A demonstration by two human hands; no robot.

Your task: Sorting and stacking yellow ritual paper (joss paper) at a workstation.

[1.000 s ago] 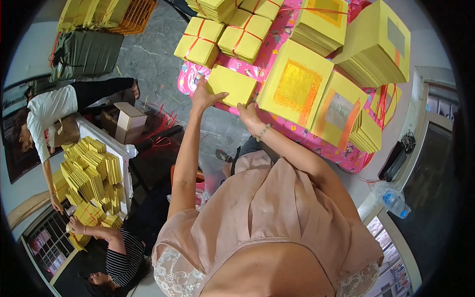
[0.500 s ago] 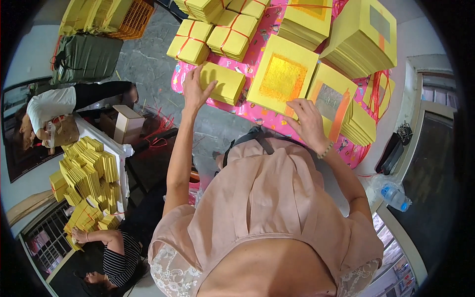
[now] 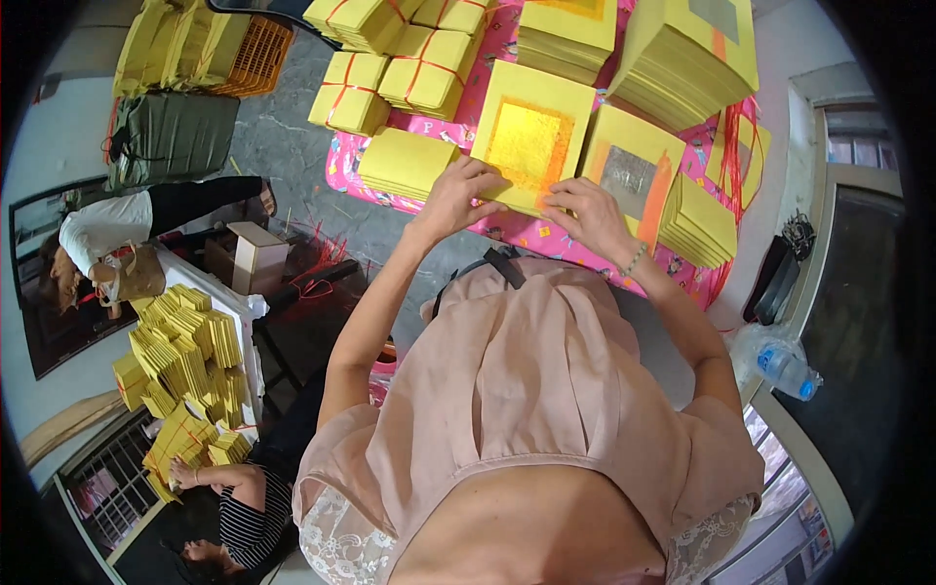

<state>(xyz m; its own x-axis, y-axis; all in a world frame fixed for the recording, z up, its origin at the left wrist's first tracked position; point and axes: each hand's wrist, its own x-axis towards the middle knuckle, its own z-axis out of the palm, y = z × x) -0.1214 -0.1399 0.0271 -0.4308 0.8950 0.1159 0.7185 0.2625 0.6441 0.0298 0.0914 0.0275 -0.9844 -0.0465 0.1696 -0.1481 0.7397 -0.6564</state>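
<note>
A stack of yellow paper sheets (image 3: pixel 486 132), its top sheet bearing a gold foil square (image 3: pixel 529 148) edged in orange, lies in front of me on a pink patterned tablecloth (image 3: pixel 526 232). My left hand (image 3: pixel 456 202) reaches the stack's near left corner, thumb and fingers apart. At the near edge, my right hand (image 3: pixel 590 222) has bent fingers closed on the top sheet; the fingertips' exact hold is partly hidden. Left of my left hand sits a low pile of folded yellow paper (image 3: pixel 408 162). Beside my right hand is another sheet stack (image 3: pixel 629 132) with a silver square and orange stripe.
Tied yellow paper bundles (image 3: pixel 424 73) stand at the far left of the table, taller stacks (image 3: pixel 682 68) at the far right. Red strings (image 3: pixel 726 234) hang over the right edge. Two other people work around a side table (image 3: pixel 224 302) heaped with yellow paper. A plastic bottle (image 3: pixel 788 372) lies at right.
My left hand has left the folded pile and moved right to the gold-square stack. My right hand has shifted slightly left along its near edge. The view has shifted a little.
</note>
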